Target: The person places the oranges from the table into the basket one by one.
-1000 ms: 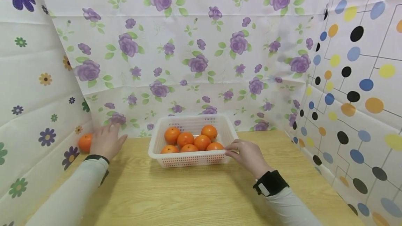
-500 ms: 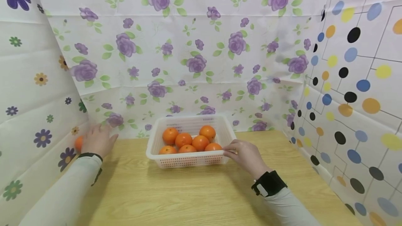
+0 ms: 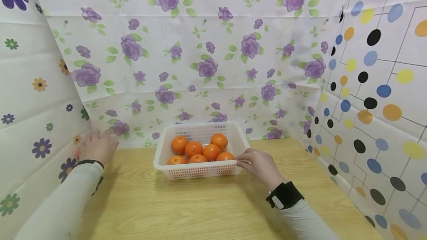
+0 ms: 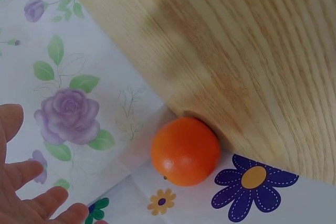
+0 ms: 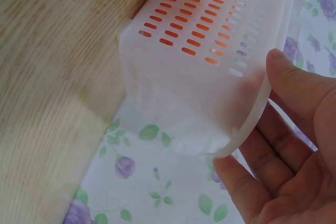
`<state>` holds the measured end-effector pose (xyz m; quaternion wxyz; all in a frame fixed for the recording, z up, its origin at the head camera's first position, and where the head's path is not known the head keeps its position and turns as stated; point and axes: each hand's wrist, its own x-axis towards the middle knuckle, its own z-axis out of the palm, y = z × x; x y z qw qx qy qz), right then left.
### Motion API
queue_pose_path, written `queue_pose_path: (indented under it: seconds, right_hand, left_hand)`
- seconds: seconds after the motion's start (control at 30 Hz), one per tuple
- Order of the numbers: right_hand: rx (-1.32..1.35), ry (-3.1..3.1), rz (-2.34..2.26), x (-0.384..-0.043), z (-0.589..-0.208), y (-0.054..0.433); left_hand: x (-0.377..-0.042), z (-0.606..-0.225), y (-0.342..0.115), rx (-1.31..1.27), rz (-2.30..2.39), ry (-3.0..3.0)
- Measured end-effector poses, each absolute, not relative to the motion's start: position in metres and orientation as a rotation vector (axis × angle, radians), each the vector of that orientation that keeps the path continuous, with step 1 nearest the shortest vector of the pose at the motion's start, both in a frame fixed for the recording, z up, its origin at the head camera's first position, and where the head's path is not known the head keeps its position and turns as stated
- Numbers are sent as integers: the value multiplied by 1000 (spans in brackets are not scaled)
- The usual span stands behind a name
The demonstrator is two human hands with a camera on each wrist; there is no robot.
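Observation:
A white slotted plastic basket [image 3: 200, 169] stands on the wooden table with several oranges [image 3: 194, 149] inside. My right hand [image 3: 259, 166] pinches its front right corner; in the right wrist view, thumb and fingers lie on either side of the rim [image 5: 257, 109]. Far to the left, my left hand [image 3: 97, 146] hovers by a lone orange [image 4: 186, 151] at the table's back left corner. The left wrist view shows the fingers [image 4: 50, 199] spread and apart from this orange, which the hand mostly covers in the head view.
The wooden table [image 3: 186, 206] ends against a rose-patterned sheet [image 3: 207, 47] behind. A daisy-patterned sheet [image 3: 26, 121] borders the left side and a dotted sheet [image 3: 377, 84] the right.
My left hand has shifted a little left over the lone orange, hiding more of it from the head view. My right hand keeps its grip on the basket's corner.

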<state>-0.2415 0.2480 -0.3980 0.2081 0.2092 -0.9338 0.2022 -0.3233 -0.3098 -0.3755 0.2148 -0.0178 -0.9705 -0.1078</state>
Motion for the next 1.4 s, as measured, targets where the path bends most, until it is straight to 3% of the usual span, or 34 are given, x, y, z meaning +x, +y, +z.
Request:
queue_pose_path:
  seconds: [0.57,0.93,1.2,1.4]
  right_hand:
    - [568,-2606,570,-241,-397,247]
    - [581,-2599,567,-241,-397,248]
    - [580,-2588,559,-241,-398,248]
    - [587,-2591,550,-242,-398,249]
  left_hand:
    - [-308,-368,-313,35,-290,-2726]
    - [-325,-381,-333,33,-288,-2665]
    - [-308,-360,-317,112,-302,-2719]
    - [-316,-370,-326,116,-319,-2727]
